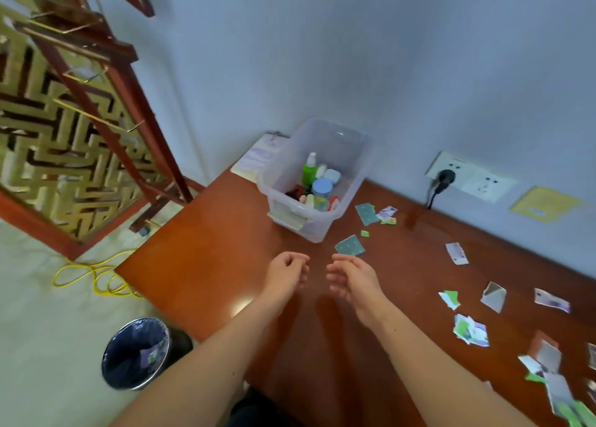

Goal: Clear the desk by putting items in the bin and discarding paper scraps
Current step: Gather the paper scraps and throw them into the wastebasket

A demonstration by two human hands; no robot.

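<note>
At the desk's [209,249] far left corner stands the clear plastic bin [354,155], open on top, holding a green bottle [309,170] upright, a blue-lidded jar [322,188] and several small white and red items packed around them (too jumbled to name). Behind it, against the wall, a notepad [258,158] lies flat. On the floor off the desk's left edge sits a round waste basket [108,355] lined with a dark bag, with a few torn scraps [151,354] inside. Paper scraps [471,330] lie strewn along the desk's right side and far edge. One teal scrap [350,245] lies just beyond the right hand [353,279]. That hand hovers over the middle of the desk, fingers loosely curled and slightly apart, holding nothing. The left hand [285,273] hangs close beside it, fingers curled in further toward the palm, also holding nothing.
</note>
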